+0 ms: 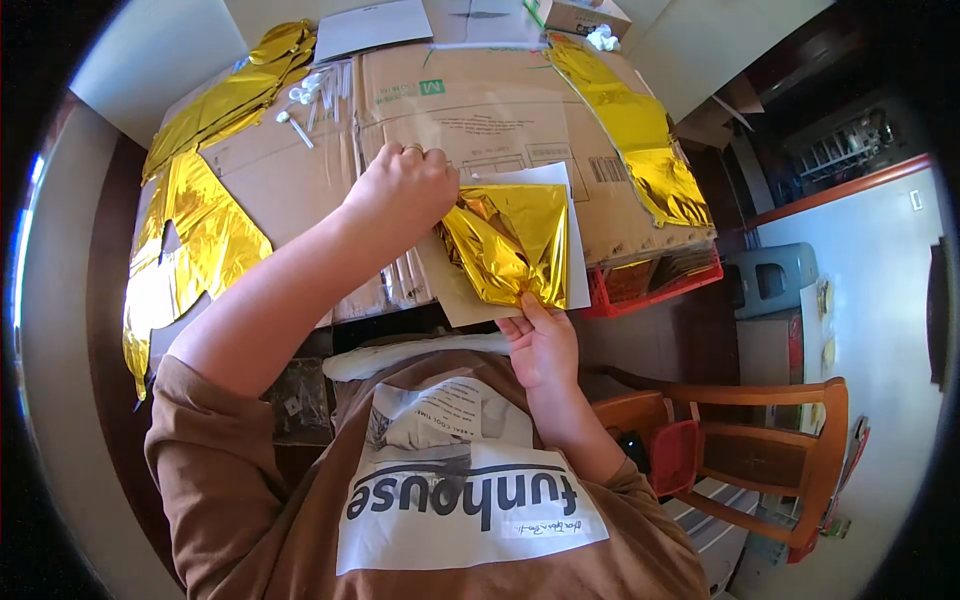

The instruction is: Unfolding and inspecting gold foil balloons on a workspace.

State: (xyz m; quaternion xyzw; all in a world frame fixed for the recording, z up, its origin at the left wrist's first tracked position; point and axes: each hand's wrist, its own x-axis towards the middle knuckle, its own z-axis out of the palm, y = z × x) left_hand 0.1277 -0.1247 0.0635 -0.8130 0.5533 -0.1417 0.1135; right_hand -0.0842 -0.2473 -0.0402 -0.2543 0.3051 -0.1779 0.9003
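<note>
A crinkled piece of gold foil (pixel 535 225), like a flat foil balloon, lies partly folded over a white and grey-brown card (pixel 578 270) at the table's near edge. My right hand (pixel 540 345) pinches the foil's lower corner between thumb and fingers, palm turned up beneath the card's edge. My left hand (pixel 405 185) is closed in a fist at the foil's upper left corner, a ring on one finger. Its fingertips are turned away, so what they grip is hidden.
Flattened cardboard (pixel 460 110) covers the table. More gold foil pieces lie at the left (pixel 200 230) and right (pixel 630 120). White cup-ended sticks (pixel 300 125) and a white sheet (pixel 372 27) are toward the back. A red crate (pixel 655 285), grey stool (pixel 775 280) and wooden chair (pixel 760 450) stand at right.
</note>
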